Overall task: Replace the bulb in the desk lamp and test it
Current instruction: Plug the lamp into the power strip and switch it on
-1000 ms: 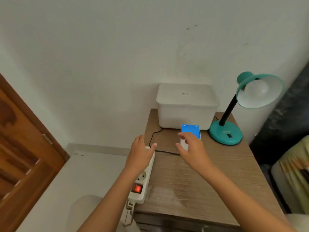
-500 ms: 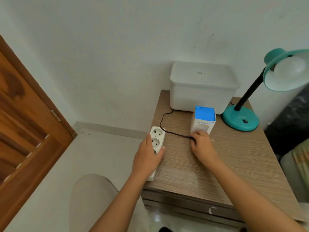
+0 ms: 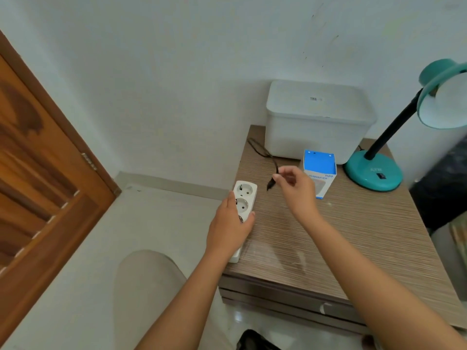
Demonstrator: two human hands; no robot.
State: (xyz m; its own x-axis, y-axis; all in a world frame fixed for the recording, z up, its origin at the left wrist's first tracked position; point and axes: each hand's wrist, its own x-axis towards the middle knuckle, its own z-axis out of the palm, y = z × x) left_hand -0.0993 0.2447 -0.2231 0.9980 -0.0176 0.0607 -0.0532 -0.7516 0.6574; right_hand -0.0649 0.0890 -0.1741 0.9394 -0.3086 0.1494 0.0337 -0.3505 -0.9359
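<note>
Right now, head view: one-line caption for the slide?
Left hand steadies a white power strip at the table edge; right hand lifts the lamp plug above it.

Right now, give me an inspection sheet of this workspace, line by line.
Surface: wood-grain cabinet top, bare in the near half.
Job's things: teal desk lamp at the far right corner, shade cut off by the frame edge; bulb not clear to see.
Clutter: white lidded bin against the wall; blue-topped box standing in front of it.
Grips: left hand wrapped around the power strip at the cabinet's left edge; right hand pinching the plug, held above the top.
Cables: black cord runs from the plug back toward the bin; its visible sockets are empty.
Surroundings: white wall, wooden door on the left, pale floor.
</note>
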